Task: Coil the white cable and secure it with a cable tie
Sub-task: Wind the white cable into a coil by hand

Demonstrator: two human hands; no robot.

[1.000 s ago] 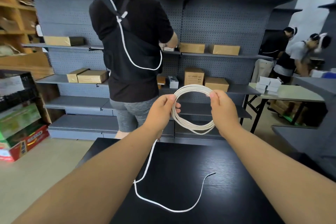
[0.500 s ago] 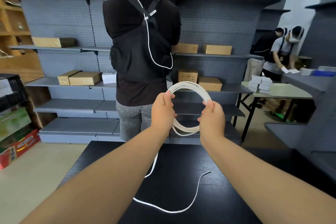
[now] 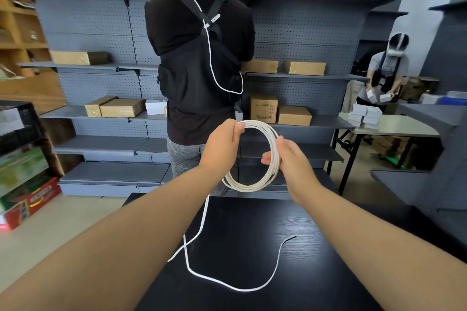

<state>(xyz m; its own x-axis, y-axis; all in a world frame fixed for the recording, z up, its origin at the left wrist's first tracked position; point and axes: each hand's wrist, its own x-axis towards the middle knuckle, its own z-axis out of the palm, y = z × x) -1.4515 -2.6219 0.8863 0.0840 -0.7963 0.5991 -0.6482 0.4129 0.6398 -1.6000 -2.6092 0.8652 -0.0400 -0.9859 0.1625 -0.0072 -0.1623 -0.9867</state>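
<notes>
You held the coiled white cable (image 3: 249, 186) above the black table (image 3: 316, 247), left hand (image 3: 222, 144) pinching its top, right hand (image 3: 294, 160) gripping its side; light, limp, likely springy, it seemed best gripped across all turns, loose end (image 3: 227, 284) on the table.
</notes>
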